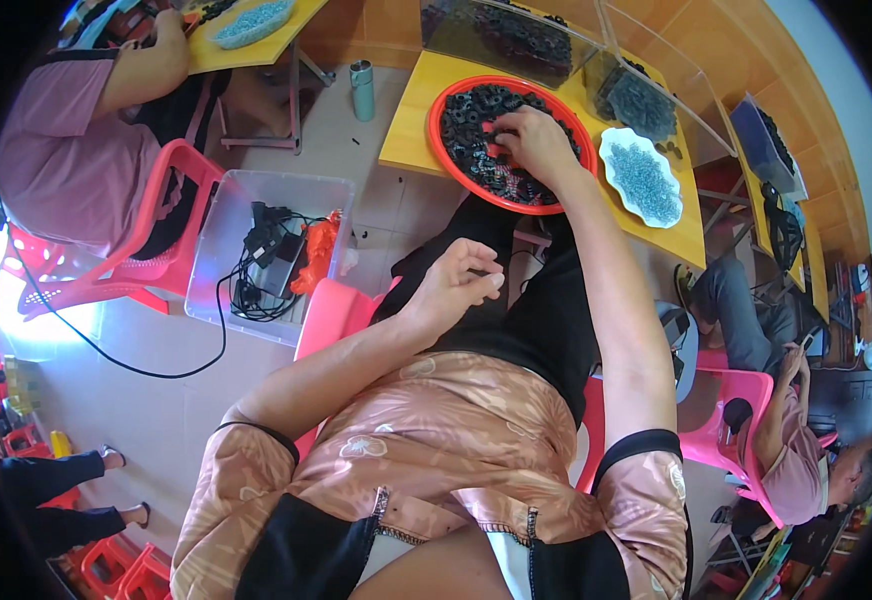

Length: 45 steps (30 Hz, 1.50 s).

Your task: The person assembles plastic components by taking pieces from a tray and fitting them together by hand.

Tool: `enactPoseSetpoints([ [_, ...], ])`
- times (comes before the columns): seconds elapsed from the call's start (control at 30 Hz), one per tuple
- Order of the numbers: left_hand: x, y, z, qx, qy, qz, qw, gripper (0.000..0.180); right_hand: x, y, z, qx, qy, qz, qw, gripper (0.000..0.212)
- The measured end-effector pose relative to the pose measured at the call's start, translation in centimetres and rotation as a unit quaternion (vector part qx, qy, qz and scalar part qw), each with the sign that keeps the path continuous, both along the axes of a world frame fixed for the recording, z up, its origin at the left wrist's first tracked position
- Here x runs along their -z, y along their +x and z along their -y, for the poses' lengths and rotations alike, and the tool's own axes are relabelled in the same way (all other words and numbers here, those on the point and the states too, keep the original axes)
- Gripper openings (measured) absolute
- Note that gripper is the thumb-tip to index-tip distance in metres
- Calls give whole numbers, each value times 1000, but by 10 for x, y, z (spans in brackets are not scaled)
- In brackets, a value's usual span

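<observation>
My right hand (536, 142) reaches into a round red tray (588, 150) on the table. Its fingers are bent together at the small black ring-shaped parts (468, 115) that fill the tray; whatever lies between the fingertips is hidden. Closer to my body, my left hand (456, 285) hovers above my lap. Its fingers curl toward the thumb, and I cannot make out anything held there. Just right of the tray, a white scalloped dish (608, 140) holds many small pale-blue metallic-looking pieces (646, 185), apart from both hands.
The yellow table (411, 130) carries a clear bin (501, 45) of black parts behind the tray. Left on the floor are a clear plastic box (206, 255) with black cables and a green bottle (361, 92). People sit on pink chairs (171, 190) on both sides.
</observation>
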<state>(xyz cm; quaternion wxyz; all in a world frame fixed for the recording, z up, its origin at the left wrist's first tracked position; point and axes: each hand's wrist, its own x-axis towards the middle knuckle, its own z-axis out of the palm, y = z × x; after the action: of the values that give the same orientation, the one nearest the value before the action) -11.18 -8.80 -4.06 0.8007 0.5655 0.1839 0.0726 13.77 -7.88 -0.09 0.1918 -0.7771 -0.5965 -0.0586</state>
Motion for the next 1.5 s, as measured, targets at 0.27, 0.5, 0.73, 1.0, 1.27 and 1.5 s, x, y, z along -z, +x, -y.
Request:
enactPoseSetpoints([
  [0.27, -15, 5, -13, -19, -2, 31, 999, 33, -16, -17, 41, 28, 113, -147, 982, 18],
  [0.5, -23, 20, -42, -27, -233, 68, 970, 30, -35, -81, 75, -92, 8, -390, 916, 17],
  [0.73, -7, 17, -45, -33, -249, 51, 967, 20, -36, -45, 64, 9, 58, -323, 945, 15],
  [1.0, -7, 14, -47, -31, -275, 66, 959, 20, -2, -7, 31, 63, 11, -98, 993, 13],
  [1.27, -5, 11, -51, -43, -267, 99, 958, 21, -34, -54, 49, 100, 104, -208, 967, 12],
  [1.5, -8, 11, -53, -70, -244, 109, 961, 24, -39, -113, 81, 34, 113, -384, 916, 8],
])
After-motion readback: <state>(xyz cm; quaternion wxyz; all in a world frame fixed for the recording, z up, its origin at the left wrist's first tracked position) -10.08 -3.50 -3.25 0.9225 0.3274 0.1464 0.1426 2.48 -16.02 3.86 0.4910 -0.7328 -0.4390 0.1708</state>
